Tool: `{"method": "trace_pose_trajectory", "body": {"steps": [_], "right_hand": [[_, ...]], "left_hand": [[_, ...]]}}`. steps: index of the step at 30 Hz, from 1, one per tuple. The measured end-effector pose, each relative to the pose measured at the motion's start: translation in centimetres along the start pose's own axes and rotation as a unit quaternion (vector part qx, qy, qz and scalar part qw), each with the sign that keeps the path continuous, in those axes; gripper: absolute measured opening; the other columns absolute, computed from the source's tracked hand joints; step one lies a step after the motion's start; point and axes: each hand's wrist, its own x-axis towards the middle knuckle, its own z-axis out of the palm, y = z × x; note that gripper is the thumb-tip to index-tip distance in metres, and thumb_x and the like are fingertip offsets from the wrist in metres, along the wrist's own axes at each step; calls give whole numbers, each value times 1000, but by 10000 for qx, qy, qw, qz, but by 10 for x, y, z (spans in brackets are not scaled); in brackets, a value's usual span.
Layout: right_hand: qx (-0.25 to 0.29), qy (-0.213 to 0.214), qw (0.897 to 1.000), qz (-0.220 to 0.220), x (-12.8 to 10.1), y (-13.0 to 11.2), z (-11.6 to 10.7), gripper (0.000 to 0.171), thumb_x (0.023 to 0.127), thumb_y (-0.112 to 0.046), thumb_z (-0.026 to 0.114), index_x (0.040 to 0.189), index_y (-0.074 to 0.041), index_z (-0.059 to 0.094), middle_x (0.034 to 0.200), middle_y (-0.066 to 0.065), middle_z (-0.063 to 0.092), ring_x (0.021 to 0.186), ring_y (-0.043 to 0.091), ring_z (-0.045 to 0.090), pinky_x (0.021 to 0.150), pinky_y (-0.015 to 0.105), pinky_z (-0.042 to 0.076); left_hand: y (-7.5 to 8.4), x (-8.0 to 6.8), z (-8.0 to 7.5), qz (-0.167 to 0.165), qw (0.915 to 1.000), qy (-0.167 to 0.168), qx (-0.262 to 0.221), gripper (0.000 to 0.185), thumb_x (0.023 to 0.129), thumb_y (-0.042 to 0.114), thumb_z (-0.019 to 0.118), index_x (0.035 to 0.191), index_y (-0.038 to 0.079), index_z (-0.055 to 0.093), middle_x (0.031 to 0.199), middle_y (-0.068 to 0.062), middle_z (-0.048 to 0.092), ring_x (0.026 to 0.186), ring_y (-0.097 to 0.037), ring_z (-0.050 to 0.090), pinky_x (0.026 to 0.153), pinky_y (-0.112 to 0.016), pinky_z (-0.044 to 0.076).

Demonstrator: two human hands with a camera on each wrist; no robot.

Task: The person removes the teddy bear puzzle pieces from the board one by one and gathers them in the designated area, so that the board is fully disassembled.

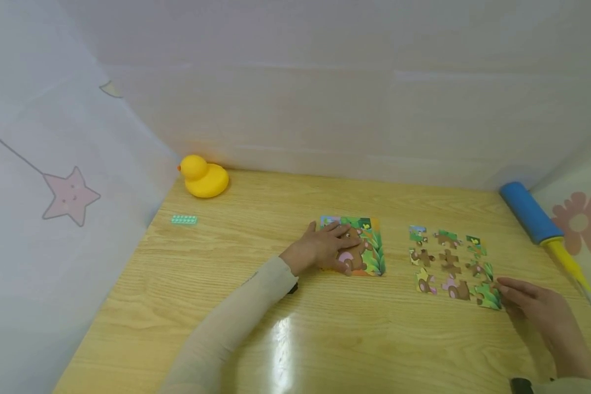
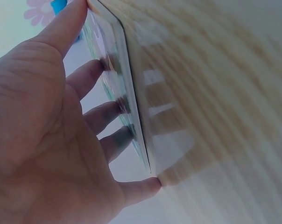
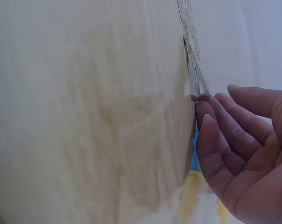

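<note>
My left hand (image 1: pixel 327 246) lies with spread fingers on a square bear picture board (image 1: pixel 376 257). In the left wrist view, several fingertips touch the thin board (image 2: pixel 131 102) while the little finger rests on the table beside it. To the right, cut jigsaw pieces lie in rows, slightly apart, with bear and leaf parts printed on them. My right hand (image 1: pixel 537 306) has its fingertips at the edge of the bottom-right green jigsaw piece (image 1: pixel 490 295). In the right wrist view, that jigsaw piece (image 3: pixel 200 77) stands tilted, its raised edge at the curled fingers.
A yellow toy duck (image 1: pixel 207 180) sits at the table's back left, with a small mint-green studded strip (image 1: pixel 184 219) in front of it. A blue and yellow hand pump (image 1: pixel 534 213) lies along the right side. White printed sheets (image 1: pixel 295 109) wall the table's back and sides.
</note>
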Motion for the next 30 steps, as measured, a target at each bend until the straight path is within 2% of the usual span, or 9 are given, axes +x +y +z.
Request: {"method": "trace_pose_trajectory", "body": {"steps": [3,6,9,14,16,22,27,30], "right_hand": [[140,55,9998,-117,-1,3,1,60,102,-50,55,142,-5,59,92,-40,61,81,-20,58,69,14,56],[396,84,9988,-284,-3,6,2,46,101,-48,59,133,-16,68,91,-34,69,81,-14,65,69,17,58],[466,105,9982,-359,-4,6,2,42,100,-47,61,129,-18,70,90,-32,71,81,-11,68,69,18,58],[-39,188,9986,-500,0,1,-2,66,104,-48,52,143,4,53,91,-39,63,79,-11,66,68,20,59],[-239,195,9973,-664,1,-2,-3,69,106,-48,48,146,9,47,93,-42,57,79,-11,65,68,22,59],[-353,194,9932,-1091,5,-20,0,68,106,-46,49,146,9,46,97,-45,53,81,-10,66,68,24,60],[-141,80,9920,-1251,10,-42,10,65,104,-46,53,146,4,50,99,-41,59,86,-10,65,71,23,60],[-150,109,9882,-1518,15,-60,21,61,105,-45,51,146,1,52,105,-31,64,88,-9,65,72,23,60]], "left_hand": [[0,1,0,-6,10000,10,12,86,88,74,58,159,49,18,173,9,4,161,-23,-1,123,-69,8],[0,1,-1,-14,10000,45,2,86,87,73,60,159,49,20,173,8,5,161,-24,-1,123,-70,9],[0,2,-1,-7,10000,70,-41,86,87,72,61,159,49,21,173,8,6,161,-25,0,122,-70,9],[0,3,-2,37,9997,92,-209,87,87,68,66,159,46,24,173,5,7,161,-27,3,121,-72,8],[1,2,-3,37,9995,108,-298,86,87,66,68,159,44,26,173,4,8,160,-28,4,121,-73,8],[2,2,-3,131,9979,157,-607,85,86,63,71,159,42,30,173,3,7,160,-28,2,120,-74,6],[-3,1,-6,312,9928,600,-990,72,93,59,66,156,40,38,173,1,3,160,-30,1,120,-73,11],[-8,2,-11,320,9894,1073,-922,74,94,64,59,158,41,31,173,0,1,160,-33,4,119,-73,14]]}}
